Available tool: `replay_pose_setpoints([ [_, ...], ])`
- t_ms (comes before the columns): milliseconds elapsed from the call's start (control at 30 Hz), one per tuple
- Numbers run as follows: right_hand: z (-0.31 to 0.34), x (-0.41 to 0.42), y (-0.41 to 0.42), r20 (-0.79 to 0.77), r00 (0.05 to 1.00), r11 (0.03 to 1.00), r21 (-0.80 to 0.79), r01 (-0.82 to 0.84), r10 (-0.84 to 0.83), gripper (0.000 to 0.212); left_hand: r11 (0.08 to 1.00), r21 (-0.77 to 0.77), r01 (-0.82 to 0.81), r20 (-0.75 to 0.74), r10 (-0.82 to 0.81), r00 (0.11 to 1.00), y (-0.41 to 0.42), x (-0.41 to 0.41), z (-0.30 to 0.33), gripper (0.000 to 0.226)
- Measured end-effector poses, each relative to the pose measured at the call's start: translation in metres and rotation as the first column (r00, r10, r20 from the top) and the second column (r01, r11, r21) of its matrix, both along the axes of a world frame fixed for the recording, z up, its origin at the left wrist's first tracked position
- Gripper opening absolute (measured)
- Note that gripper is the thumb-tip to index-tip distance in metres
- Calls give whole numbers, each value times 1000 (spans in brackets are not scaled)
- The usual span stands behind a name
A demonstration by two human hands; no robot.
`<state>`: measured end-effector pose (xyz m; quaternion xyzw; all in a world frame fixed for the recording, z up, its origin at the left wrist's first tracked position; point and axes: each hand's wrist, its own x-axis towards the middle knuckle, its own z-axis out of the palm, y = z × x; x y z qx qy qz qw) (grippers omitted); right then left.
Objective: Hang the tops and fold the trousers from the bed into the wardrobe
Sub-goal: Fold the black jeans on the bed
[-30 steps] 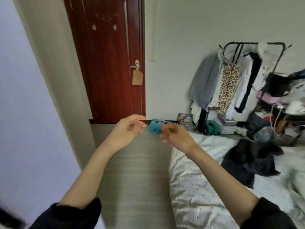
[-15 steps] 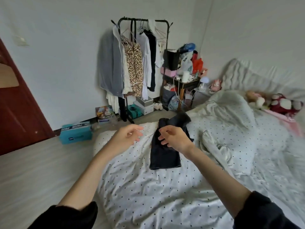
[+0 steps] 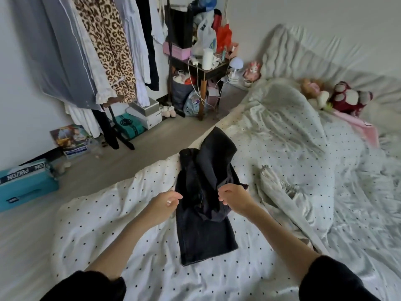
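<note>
Dark trousers (image 3: pixel 204 231) lie on the dotted bed (image 3: pixel 112 231); the right hand (image 3: pixel 233 197) grips their bunched fabric, while the left hand (image 3: pixel 166 202), fingers curled, touches their edge, its hold unclear.

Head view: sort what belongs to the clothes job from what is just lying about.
Job: dark trousers on the bed; left hand and right hand at them.

Lying about: teal box, plush toys, white lamp, shoe boxes.

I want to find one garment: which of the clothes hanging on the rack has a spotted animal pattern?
The leopard-print garment, hanging between pale plain ones; all the others are plain.
</note>
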<state>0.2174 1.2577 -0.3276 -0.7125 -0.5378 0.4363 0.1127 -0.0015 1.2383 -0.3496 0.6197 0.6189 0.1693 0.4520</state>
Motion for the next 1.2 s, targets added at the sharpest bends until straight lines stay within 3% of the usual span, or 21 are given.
replay_pose_setpoints([
  [100, -34, 5, 42, 57, 997, 998, -12, 54, -54, 27, 998, -59, 29, -33, -31, 999, 43, 10, -44, 31],
  [167, -56, 7, 57, 146, 989, 999, -31, 42, -37, 8, 995, -97, 35, -62, -41, 997, 69, 19, -76, 34],
  [233, -86, 11, 67, 213, 976, 995, -82, 50, -32, 45, 990, -141, 10, -75, -21, 997, 91, 28, -104, 40],
  [300, -108, 14, 70, 239, 969, 987, -126, 96, -64, 63, 985, -169, -44, -85, 30, 996, 109, 35, -127, 51],
  [333, -121, 16, 71, 247, 966, 982, -154, 113, -73, 62, 978, -192, -81, -79, 67, 995, 119, 39, -138, 57],
  [467, -143, 23, 69, 318, 944, 980, -137, 144, -94, 21, 920, -316, -231, -45, 228, 973, 147, 58, -170, 75],
  [600, -136, 35, 67, 273, 942, 973, -64, 221, -196, 17, 909, -203, -365, -54, 361, 931, 155, 70, -172, 29],
  [667, -129, 47, 65, 244, 935, 961, -38, 275, -258, 19, 934, -134, -330, -48, 327, 944, 151, 75, -158, 12],
  [733, -117, 62, 62, 216, 925, 947, -12, 322, -312, 17, 960, -62, -274, -68, 270, 960, 144, 79, -139, 28],
  [867, -80, 90, 44, 205, 898, 921, 42, 388, -388, 12, 999, -29, -38, -130, 34, 991, 123, 84, -91, 22],
  [967, -58, 106, 35, 223, 907, 931, -2, 366, -356, 33, 992, 13, 126, -121, -124, 985, 113, 94, -62, 34],
  [1100, -24, 113, 23, 156, 935, 947, 86, 308, -319, 20, 943, 112, 313, -167, -292, 942, 92, 113, -19, 33],
  [1200, 0, 103, 2, 2, 995, 993, 61, 97, -97, 34, 898, 140, 418, -257, -375, 891, 60, 127, -2, 34],
])
